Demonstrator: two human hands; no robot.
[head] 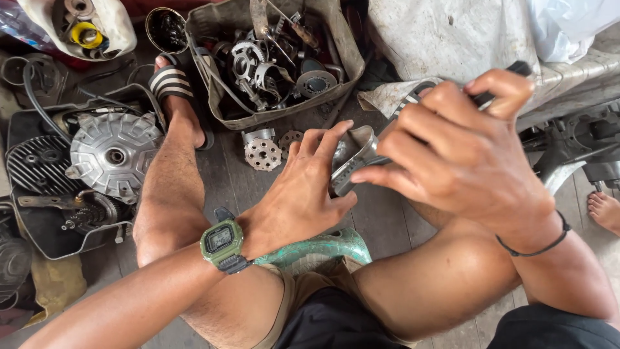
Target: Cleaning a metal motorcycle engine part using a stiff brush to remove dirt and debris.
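A: While crouched over the plank floor [381, 223], seen from above: big items first. Left of the bare leg, a black tray [39, 226] holding a finned silver engine cover [115, 154] and a dark ribbed one [35, 165]. Up top, a worn grey box [339, 52] heaped with gears and sprockets. Striped sandal [171, 83] between tray and box.

B: And the piece in hand?

A: Grey cast-metal part [354, 155], curved and hollow-looking, held at frame centre, above the knees. Long axis slanting from lower left up to upper right. Exact kind not clear; half covered.

B: Left hand?

A: Left hand [303, 194] cupped on the part's left and lower side, fingers spread over it, thumb underneath. Gripping it. Green wristwatch [221, 243] on that wrist.

B: Right?

A: Right hand [465, 155] closed around a black-handled tool [497, 87], handle poking out past the knuckles to upper right, shaft running down-left toward the part. Tip hidden behind the fingers; contact with the part likely, not confirmed. Black cord bracelet [536, 249] on the wrist.

B: Which side nearer?

A: Both on it. Part lying just left of the right hand, just right of the left palm. Tool line roughly along the part's own slant.

B: Small bits?

A: Drilled round plate [262, 154] on the floor just beyond the left fingertips, not touched. Another person's bare toes [604, 210] at far right edge.
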